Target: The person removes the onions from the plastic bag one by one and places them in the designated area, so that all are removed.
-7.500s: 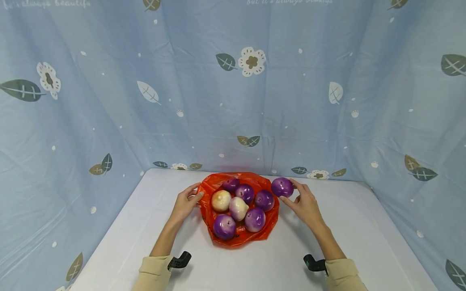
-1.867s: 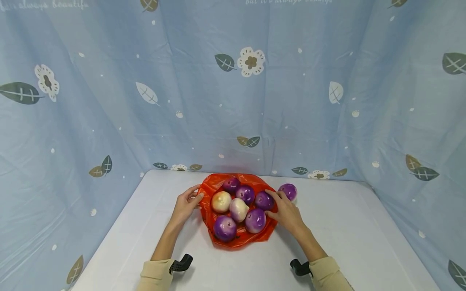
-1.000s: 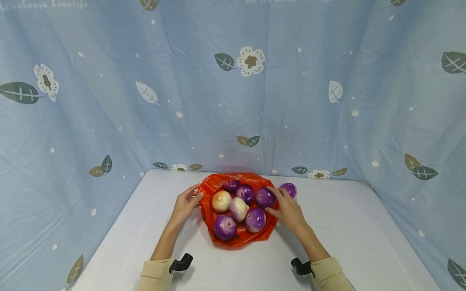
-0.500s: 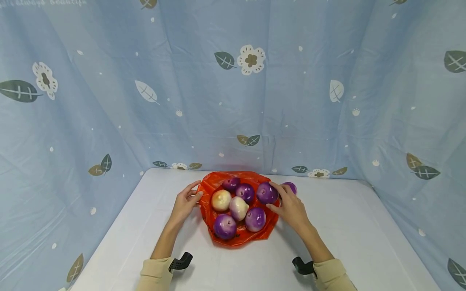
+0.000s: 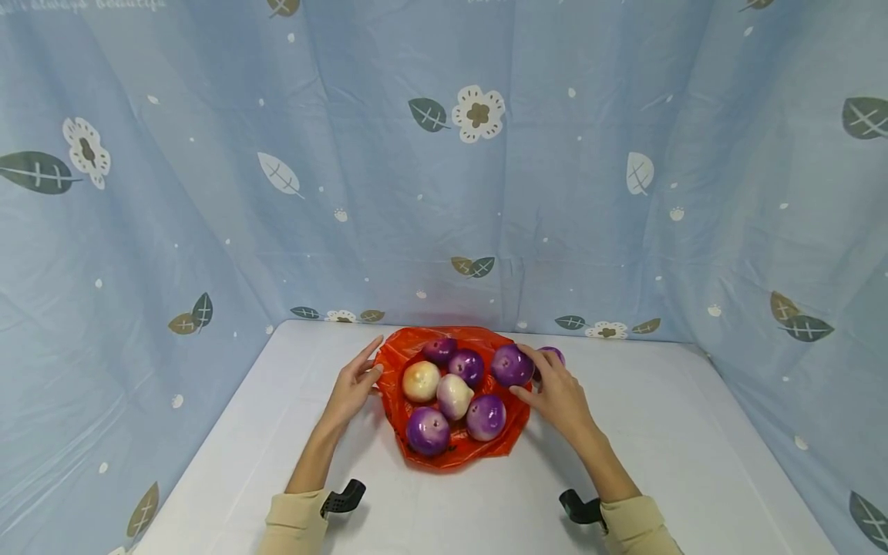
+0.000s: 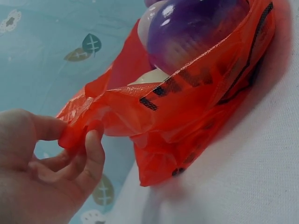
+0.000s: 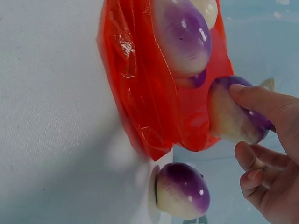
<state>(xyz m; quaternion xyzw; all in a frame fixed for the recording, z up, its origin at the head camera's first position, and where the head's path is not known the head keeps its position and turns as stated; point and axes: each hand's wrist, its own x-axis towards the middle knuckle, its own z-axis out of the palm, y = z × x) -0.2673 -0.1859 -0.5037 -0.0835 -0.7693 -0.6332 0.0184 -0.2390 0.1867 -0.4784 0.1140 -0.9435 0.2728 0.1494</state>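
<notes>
A red plastic bag (image 5: 458, 460) stands wide open on the table with several purple-and-white turnips in it, among them a pale turnip (image 5: 454, 397) in the middle. My left hand (image 5: 350, 393) pinches the bag's left rim between thumb and fingers; in the left wrist view the fingertips show reddish through the film. Over the bag's right side, my right hand (image 5: 560, 395) grips a turnip (image 5: 511, 365) between thumb and fingers. The right wrist view has this held turnip (image 7: 229, 112) raised at the bag's mouth. Another turnip (image 7: 182, 191) lies outside on the table, partly hidden behind my hand in the head view.
A white-covered table (image 5: 444, 516) carries the bag near its back edge. Blue printed cloth (image 5: 479, 193) hangs behind and along both sides. Each wrist wears a black camera mount (image 5: 343, 497).
The right hand first set one turnip down outside, right of the bag. It then reached in, gripped another and has been lifting it toward the right rim. The left hand stays at the bag.
</notes>
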